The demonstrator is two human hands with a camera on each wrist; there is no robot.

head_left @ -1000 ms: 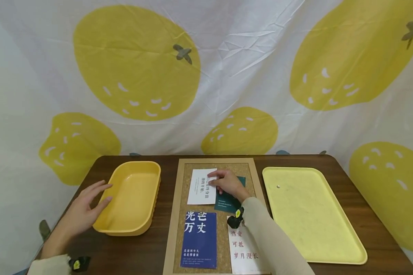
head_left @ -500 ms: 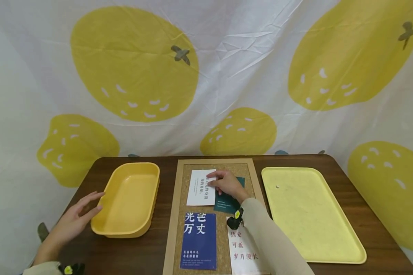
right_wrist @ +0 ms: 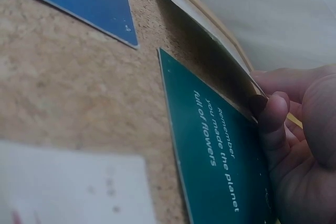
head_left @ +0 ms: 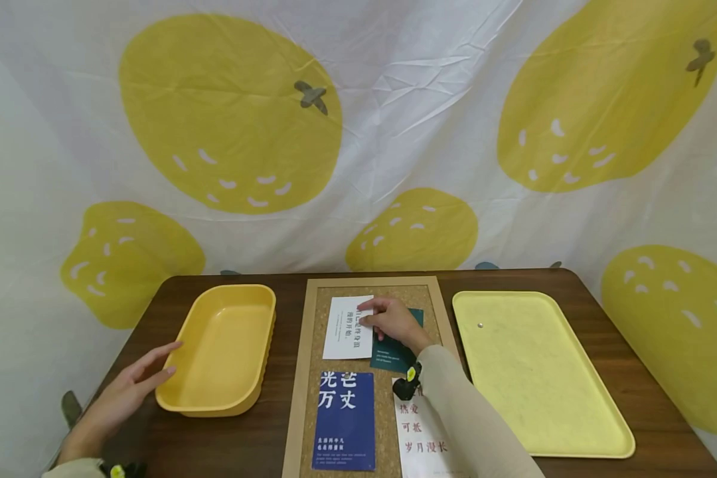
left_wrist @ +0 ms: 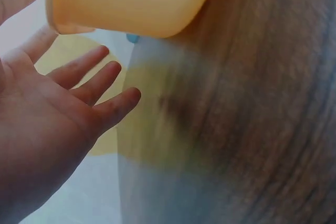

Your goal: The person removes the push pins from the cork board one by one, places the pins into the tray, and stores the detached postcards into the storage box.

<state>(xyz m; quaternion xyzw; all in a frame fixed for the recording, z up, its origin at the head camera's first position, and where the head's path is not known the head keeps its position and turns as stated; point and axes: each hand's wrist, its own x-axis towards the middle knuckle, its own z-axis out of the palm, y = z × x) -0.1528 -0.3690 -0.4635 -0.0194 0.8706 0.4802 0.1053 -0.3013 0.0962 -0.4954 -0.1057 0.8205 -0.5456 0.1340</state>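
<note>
My right hand [head_left: 394, 323] pinches the right edge of a white card [head_left: 339, 328] with black lettering, at the top of a framed corkboard [head_left: 343, 438]. In the right wrist view the card stands tilted up off the cork, and a small dark round thing [right_wrist: 257, 104] shows at the thumb tip. A dark green card [right_wrist: 207, 145] lies under this hand. My left hand [head_left: 116, 405] is at the left rim of a deep yellow basin [head_left: 168, 403], fingers loosely extended; in the left wrist view they spread below its wall.
A blue card [head_left: 344, 421] and a white card with red lettering [head_left: 412, 425] lie on the lower corkboard, the latter partly behind my right sleeve. A pale yellow tray [head_left: 538, 385] sits to the right, bearing a small shiny metal piece [head_left: 480, 325]. Behind the dark wooden table [head_left: 155, 438] hangs a lemon-print cloth [head_left: 370, 133].
My left hand has shifted down and left from over the basin to its left rim. The right hand stays at the white card's edge. The view tilts slightly.
</note>
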